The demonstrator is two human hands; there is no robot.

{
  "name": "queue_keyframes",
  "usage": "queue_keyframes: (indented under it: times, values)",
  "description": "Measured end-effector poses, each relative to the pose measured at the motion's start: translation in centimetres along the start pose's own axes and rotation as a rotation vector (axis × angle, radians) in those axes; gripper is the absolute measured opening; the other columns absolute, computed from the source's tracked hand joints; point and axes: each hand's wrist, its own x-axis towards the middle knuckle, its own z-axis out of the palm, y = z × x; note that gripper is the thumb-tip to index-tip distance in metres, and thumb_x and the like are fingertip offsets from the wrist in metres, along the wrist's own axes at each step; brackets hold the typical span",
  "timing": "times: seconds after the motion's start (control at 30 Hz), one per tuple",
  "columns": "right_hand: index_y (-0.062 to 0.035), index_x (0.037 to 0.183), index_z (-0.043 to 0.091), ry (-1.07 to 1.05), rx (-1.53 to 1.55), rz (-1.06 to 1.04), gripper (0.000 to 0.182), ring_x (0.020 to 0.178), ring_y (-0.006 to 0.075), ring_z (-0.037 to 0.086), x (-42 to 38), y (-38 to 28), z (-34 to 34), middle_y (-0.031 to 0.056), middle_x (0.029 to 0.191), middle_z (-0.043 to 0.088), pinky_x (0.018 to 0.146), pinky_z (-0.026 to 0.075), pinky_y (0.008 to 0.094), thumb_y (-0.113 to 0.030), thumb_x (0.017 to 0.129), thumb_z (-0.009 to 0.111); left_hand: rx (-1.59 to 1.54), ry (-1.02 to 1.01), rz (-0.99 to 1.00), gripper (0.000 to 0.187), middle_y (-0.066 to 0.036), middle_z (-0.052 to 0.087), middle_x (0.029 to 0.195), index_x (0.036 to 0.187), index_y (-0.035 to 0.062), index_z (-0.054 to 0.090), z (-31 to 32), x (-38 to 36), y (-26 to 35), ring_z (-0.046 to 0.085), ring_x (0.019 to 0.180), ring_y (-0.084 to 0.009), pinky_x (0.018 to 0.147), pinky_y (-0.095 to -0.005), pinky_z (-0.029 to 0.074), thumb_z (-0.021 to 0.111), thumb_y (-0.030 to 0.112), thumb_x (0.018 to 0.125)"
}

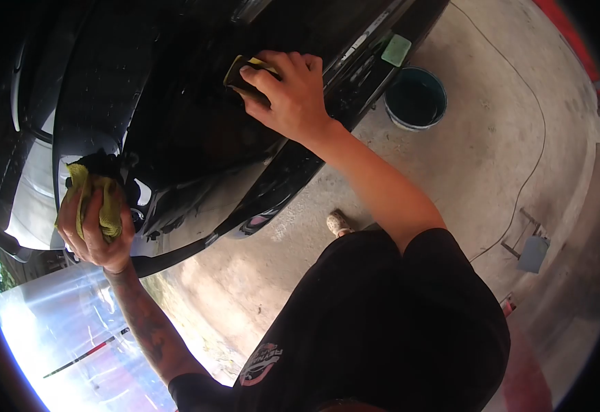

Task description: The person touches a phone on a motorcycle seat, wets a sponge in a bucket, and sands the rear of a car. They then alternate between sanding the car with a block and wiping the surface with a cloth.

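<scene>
1. The left hand (95,223), left of centre in the frame, grips a bunched yellow-green cloth (111,209) with bent fingers against the black car (190,103); its forearm slants up and leftward from the bottom edge.
2. The right hand (293,96), at upper centre, is closed around a dark pad with yellow edges (237,77), held at the car's glossy surface. Its arm reaches up and leftward from right of centre, elbow bent.
3. A round bucket (416,126) stands on the concrete floor (485,158) at upper right, near the car's edge. Its inside looks dark blue-green; I cannot tell how full it is.
4. A pale green sponge (396,50) lies on the car's edge, just above the bucket in the frame.
</scene>
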Motion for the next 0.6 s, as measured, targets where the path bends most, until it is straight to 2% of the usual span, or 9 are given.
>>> queue_keyframes:
  times: [0.03,0.17,0.27,0.3,0.4,0.47,0.53,0.6]
  values:
    - [-0.0201,0.107,0.073,-0.013,0.009,0.009,0.044,0.098,0.0250,0.062,0.0,0.2,-0.1,0.0020,0.117,0.067,0.087,0.040,0.0467,-0.025,0.066,0.090,0.003,0.001,0.001,0.031,-0.012,0.069,0.123,0.114,0.0103,0.073,0.0,0.0,0.0,0.068,0.109,-0.0341,0.092,-0.0455,0.057,0.083,0.021,0.087]
    - [-0.0190,0.103,0.072,0.190,-0.013,0.130,0.040,0.097,0.0258,0.062,2.8,1.9,0.7,0.0029,0.113,0.067,0.086,0.040,0.0462,-0.023,0.068,0.089,0.006,0.002,0.003,0.031,-0.012,0.069,0.123,0.114,0.0096,0.073,0.0,-0.1,0.0,0.068,0.110,-0.0339,0.093,-0.0458,0.057,0.084,0.020,0.087]
    - [-0.0149,0.111,0.070,0.138,-0.002,0.169,0.045,0.102,0.0273,0.065,2.0,-0.7,0.2,0.0048,0.114,0.069,0.088,0.042,0.0433,-0.021,0.071,0.089,0.006,0.003,-0.010,0.031,-0.012,0.069,0.123,0.114,0.0094,0.073,0.0,-0.1,0.1,0.068,0.110,-0.0337,0.093,-0.0459,0.057,0.084,0.018,0.086]
    - [-0.0146,0.111,0.070,0.089,0.021,0.124,0.043,0.102,0.0288,0.065,1.7,-1.4,-0.2,0.0059,0.114,0.069,0.087,0.043,0.0438,-0.022,0.073,0.088,0.003,0.003,-0.014,0.031,-0.012,0.069,0.123,0.114,0.0093,0.073,0.1,-0.1,0.1,0.068,0.110,-0.0337,0.093,-0.0458,0.057,0.084,0.018,0.086]
    - [-0.0144,0.111,0.070,0.115,-0.020,0.111,0.041,0.102,0.0290,0.065,2.4,-0.2,-0.2,0.0061,0.113,0.070,0.087,0.043,0.0442,-0.023,0.074,0.087,0.003,0.003,-0.006,0.031,-0.012,0.069,0.122,0.114,0.0094,0.073,0.1,-0.2,0.1,0.068,0.110,-0.0339,0.093,-0.0454,0.057,0.084,0.018,0.086]
    - [-0.0131,0.109,0.069,0.214,-0.029,0.233,0.040,0.100,0.0296,0.066,3.8,1.7,0.2,0.0059,0.111,0.071,0.086,0.044,0.0458,-0.023,0.075,0.087,-0.010,-0.001,-0.008,0.031,-0.012,0.070,0.122,0.114,0.0091,0.073,0.0,-0.2,0.1,0.068,0.110,-0.0338,0.093,-0.0451,0.057,0.084,0.017,0.086]
    - [-0.0131,0.110,0.069,0.209,-0.056,0.300,0.040,0.100,0.0303,0.066,4.1,1.6,0.4,0.0067,0.111,0.071,0.086,0.045,0.0460,-0.023,0.075,0.086,-0.006,-0.002,-0.012,0.031,-0.012,0.070,0.122,0.114,0.0088,0.073,-0.2,-0.2,0.1,0.068,0.109,-0.0338,0.093,-0.0451,0.057,0.084,0.017,0.086]
    - [-0.0170,0.109,0.069,0.212,0.025,0.213,0.043,0.096,0.0283,0.063,3.2,0.7,0.8,0.0056,0.113,0.067,0.084,0.041,0.0462,-0.022,0.071,0.089,0.009,0.009,-0.016,0.032,-0.012,0.070,0.123,0.115,0.0086,0.073,0.2,-0.1,0.3,0.068,0.109,-0.0338,0.093,-0.0453,0.057,0.084,0.016,0.086]
